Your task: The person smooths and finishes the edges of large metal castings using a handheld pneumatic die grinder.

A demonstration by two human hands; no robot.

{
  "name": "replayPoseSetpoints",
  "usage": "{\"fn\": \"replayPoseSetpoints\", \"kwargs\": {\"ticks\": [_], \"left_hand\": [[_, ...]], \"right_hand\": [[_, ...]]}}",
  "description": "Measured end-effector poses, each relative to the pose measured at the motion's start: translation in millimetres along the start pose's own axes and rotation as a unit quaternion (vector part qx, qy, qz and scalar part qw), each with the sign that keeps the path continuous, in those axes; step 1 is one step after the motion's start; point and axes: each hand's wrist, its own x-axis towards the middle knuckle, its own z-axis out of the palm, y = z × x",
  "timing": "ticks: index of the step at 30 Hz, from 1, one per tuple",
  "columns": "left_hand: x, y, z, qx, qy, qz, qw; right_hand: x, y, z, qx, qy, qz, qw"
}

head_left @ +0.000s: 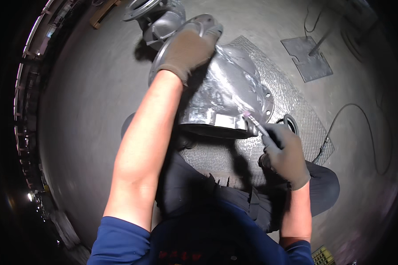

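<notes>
A large silvery flanged metal casting, shaped like a valve body, lies in front of me with its dark round opening toward my lap. My gloved left hand is closed over the rim of its upper-left flange. In my gloved right hand I grip a slim die grinder, held at a slant. Its small pinkish grinding tip is at the casting's lower right edge, touching it or very close. My right fingers hide most of the tool's body.
Under the casting is a textured metal-looking mat. A second flanged casting sits beyond my left hand. At the far right a flat metal plate with an upright rod rests on the grey floor. A thin hose curves across the right side.
</notes>
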Motion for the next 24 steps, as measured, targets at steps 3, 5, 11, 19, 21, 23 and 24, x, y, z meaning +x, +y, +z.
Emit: {"fn": "replayPoseSetpoints", "kwargs": {"ticks": [3, 5, 11, 19, 21, 23, 24], "left_hand": [[12.4, -24.9, 10.0, 0.007, 0.013, 0.080, 0.997], [16.4, -36.7, 10.7, 0.107, 0.004, 0.135, 0.985], [10.8, -38.7, -2.4, 0.143, -0.001, 0.235, 0.961], [5.1, -8.2, -5.4, -0.009, -0.047, 0.002, 0.999], [6.1, -14.2, -5.5, 0.012, -0.052, 0.031, 0.998], [5.5, -16.6, -5.4, 0.034, -0.057, 0.058, 0.996], [6.2, -17.0, -4.9, -0.009, -0.060, 0.029, 0.998]], "right_hand": [[-20.3, 37.4, 6.0, 0.062, 0.057, 0.106, 0.991], [-28.7, 54.4, 11.0, 0.121, 0.081, 0.152, 0.978], [-35.2, 61.5, 30.0, 0.206, 0.062, 0.186, 0.959], [-21.0, 66.1, 49.9, 0.172, 0.066, 0.031, 0.982], [-15.0, 66.0, 49.6, 0.173, 0.068, 0.007, 0.983], [-13.4, 65.9, 48.5, 0.163, 0.043, -0.007, 0.986], [-12.8, 67.6, 47.1, 0.165, 0.043, -0.006, 0.985]]}}
